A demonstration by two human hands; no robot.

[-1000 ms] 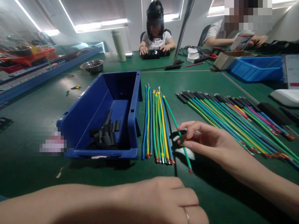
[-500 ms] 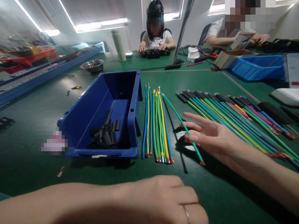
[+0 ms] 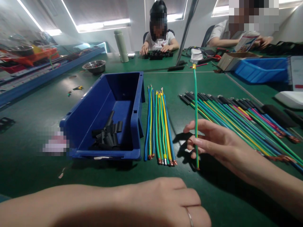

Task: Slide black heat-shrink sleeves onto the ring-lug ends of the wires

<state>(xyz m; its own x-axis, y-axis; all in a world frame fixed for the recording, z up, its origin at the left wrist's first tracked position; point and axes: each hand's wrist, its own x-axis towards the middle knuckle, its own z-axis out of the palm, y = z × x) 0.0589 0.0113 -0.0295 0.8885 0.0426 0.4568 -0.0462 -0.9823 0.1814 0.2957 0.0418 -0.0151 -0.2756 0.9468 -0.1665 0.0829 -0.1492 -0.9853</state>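
Green wire [image 3: 196,104]: located right of centre, nearly vertical in the frame, yellow-banded end uppermost, bare copper at the bottom. It is pinched below its middle between thumb and fingers of the right hand [image 3: 220,142]; the grip is narrow, on this wire alone. Whether the copper end is touching the green table [image 3: 123,178] cannot be told.

Risk noted: with so small a contact area, the long upper part could be swung or rolled in the fingers if the wire is knocked. Copper strands could be splayed if the lower end is pressed against the table.

To the right, black-sleeved wires [image 3: 224,118] are laid close together; their order could be disturbed by a sweep of the right hand or forearm. Just left of the held wire, near centre, uncapped wires [image 3: 165,132] are laid side by side; through similar colours, a mix-up is judged possible.

Bottom centre: left hand [image 3: 175,197] is curled, knuckles up; whether anything is held cannot be told.

Left of centre: blue bin [image 3: 106,154], with black tubes [image 3: 109,138] piled loosely inside; these could be shifted if its front rim were bumped.
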